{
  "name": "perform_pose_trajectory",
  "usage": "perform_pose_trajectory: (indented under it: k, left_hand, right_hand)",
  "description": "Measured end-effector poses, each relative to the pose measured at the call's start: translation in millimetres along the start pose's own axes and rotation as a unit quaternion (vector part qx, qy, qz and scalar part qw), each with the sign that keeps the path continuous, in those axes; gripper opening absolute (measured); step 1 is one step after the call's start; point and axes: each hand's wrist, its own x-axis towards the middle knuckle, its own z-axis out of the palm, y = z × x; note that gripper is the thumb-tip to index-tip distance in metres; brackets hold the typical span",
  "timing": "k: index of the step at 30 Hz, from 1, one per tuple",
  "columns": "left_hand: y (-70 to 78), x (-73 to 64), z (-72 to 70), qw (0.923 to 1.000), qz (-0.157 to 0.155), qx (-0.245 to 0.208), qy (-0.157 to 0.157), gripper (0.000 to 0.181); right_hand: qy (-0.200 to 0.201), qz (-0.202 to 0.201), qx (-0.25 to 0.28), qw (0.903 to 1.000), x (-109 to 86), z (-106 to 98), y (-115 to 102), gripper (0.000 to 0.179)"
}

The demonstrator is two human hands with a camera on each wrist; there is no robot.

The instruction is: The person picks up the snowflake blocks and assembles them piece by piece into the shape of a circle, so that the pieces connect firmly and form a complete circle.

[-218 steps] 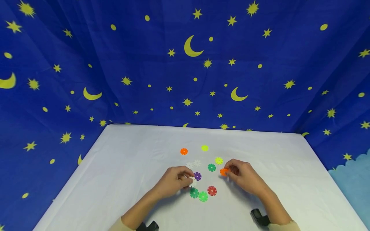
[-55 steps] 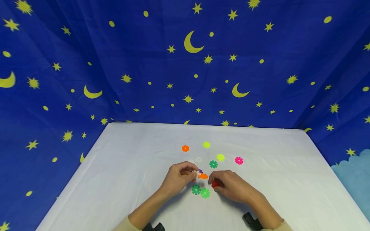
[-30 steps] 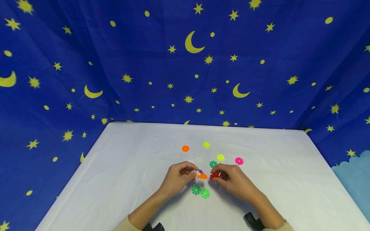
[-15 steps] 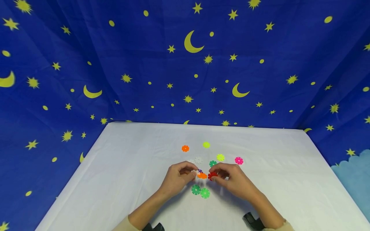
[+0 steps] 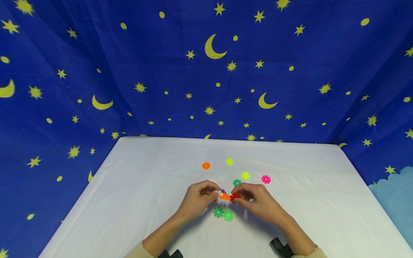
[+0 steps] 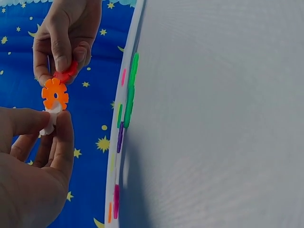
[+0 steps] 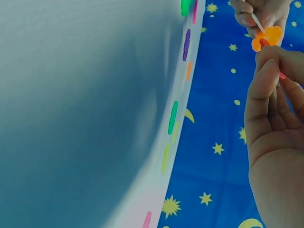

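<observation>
My left hand [image 5: 198, 201] pinches a white notched plastic disc [image 6: 50, 119] between thumb and fingers. An orange notched disc [image 6: 55, 96] is fitted onto the white one at an angle and sticks out to the right. From the other side my right hand [image 5: 260, 201] pinches a red notched disc [image 5: 234, 198], its edge right at the orange disc's rim. Both hands are raised above the table, as the right wrist view shows, where the fingertips hide most of the red disc. Behind the orange disc, a purple disc [image 5: 223, 191] lies partly hidden.
On the white-covered table [image 5: 155, 161], a green disc [image 5: 218, 212] and a light green disc [image 5: 228, 216] lie nearest me. Farther back are a teal disc [image 5: 237, 182], a yellow disc [image 5: 245, 176], a pink disc [image 5: 266, 179], an orange loose disc [image 5: 206, 166] and a white loose disc [image 5: 221, 178].
The orange disc, earlier in my right hand, is now joined to the white one. My right hand has picked the red disc off the table and moved it left to the orange rim.
</observation>
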Motion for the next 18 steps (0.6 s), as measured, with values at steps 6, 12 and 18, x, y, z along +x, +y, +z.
perform_pose_trajectory:
  k: [6,12,18]
  left_hand:
    - [0.7,-0.3,0.4,1.0,0.004,-0.003,-0.007,0.014]
    - [0.6,-0.3,0.1,1.0,0.004,-0.002,-0.009,0.015]
    - [-1.9,0.4,0.4,0.9999,0.01,-0.006,-0.001,0.014]
  right_hand:
    - [0.0,0.012,0.006,0.9999,0.7,2.0,-2.4,0.021]
    - [0.0,0.017,0.014,0.9998,0.3,4.6,-2.3,0.018]
    - [0.011,0.018,0.019,0.9996,-0.4,6.7,-2.8,0.016]
